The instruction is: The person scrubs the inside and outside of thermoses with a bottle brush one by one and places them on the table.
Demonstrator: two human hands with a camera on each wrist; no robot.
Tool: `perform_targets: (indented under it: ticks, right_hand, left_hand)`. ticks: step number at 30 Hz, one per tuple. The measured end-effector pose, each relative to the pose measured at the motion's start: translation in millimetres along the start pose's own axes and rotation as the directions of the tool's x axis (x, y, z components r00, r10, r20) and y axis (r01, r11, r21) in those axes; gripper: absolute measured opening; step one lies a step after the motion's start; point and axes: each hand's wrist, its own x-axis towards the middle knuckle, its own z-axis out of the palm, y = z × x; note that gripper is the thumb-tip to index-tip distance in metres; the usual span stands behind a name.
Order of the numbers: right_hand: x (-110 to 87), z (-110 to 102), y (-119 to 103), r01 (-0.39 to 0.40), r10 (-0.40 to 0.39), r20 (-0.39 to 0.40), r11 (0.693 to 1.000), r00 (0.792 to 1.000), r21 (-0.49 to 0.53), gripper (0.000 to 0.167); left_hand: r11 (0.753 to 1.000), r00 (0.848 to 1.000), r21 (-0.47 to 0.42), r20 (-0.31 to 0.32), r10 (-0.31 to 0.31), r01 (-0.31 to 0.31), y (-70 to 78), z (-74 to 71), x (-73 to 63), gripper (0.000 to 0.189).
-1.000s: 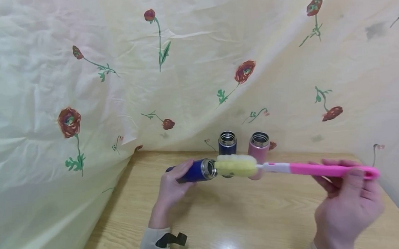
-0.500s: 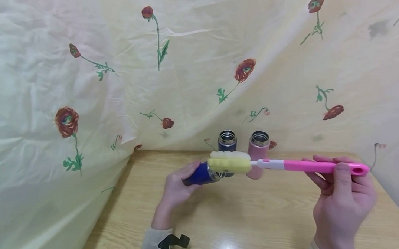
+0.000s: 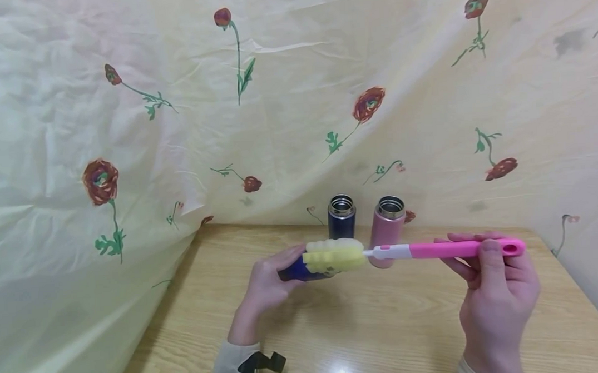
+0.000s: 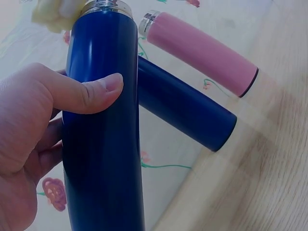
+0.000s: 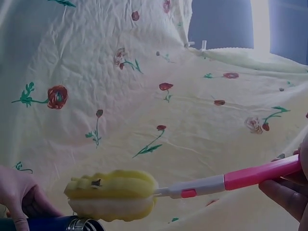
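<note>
My left hand (image 3: pixel 268 279) grips a blue vacuum flask (image 4: pixel 103 144), tilted over with its metal mouth toward the right and its lid off. My right hand (image 3: pixel 499 294) holds a bottle brush by its pink handle (image 3: pixel 444 250), thumb on top. The brush's yellow and white sponge head (image 3: pixel 334 256) is outside the flask, just above its mouth in the right wrist view. From the head camera, that sponge hides the flask's mouth. Whether sponge and rim touch, I cannot tell.
Behind the brush, a second dark blue flask (image 3: pixel 342 223) and a pink flask (image 3: pixel 387 227) stand upright and lidless on the wooden table (image 3: pixel 375 328). A floral cloth (image 3: pixel 276 126) hangs along the back and left.
The brush has moved left with my right hand, its sponge passing from in front of the flask's mouth to over it. My left hand has shifted slightly right with the flask.
</note>
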Motion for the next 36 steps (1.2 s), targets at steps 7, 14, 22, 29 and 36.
perform_targets:
  ticks: [7,14,22,29,36]
  right_hand:
    - [0.4,-0.6,2.8,0.010,-0.010,0.012,1.000,1.000,-0.001,0.019]
    - [0.9,-0.5,6.1,0.035,-0.035,-0.018,0.999,0.999,-0.027,0.019]
    - [0.3,0.7,7.5,0.067,-0.072,-0.044,0.993,0.996,-0.102,0.023]
    - [0.5,0.0,6.6,0.082,-0.090,-0.049,0.986,0.995,-0.148,0.030]
    - [0.9,-0.3,8.1,0.112,-0.114,-0.005,0.978,0.993,-0.177,0.025]
  left_hand:
    - [1.000,1.000,-0.007,0.006,0.000,0.000,1.0,-1.1,-0.5,0.079]
    - [1.000,1.000,0.008,-0.004,0.025,-0.025,1.2,-1.3,-0.5,0.076]
    - [0.999,0.999,0.018,0.008,0.033,-0.033,3.1,-0.8,-0.3,0.080]
    - [0.999,0.999,0.023,0.024,0.035,-0.036,4.4,-0.6,0.2,0.081]
    - [0.998,0.998,-0.003,-0.031,0.061,-0.061,3.2,-1.5,0.8,0.081]
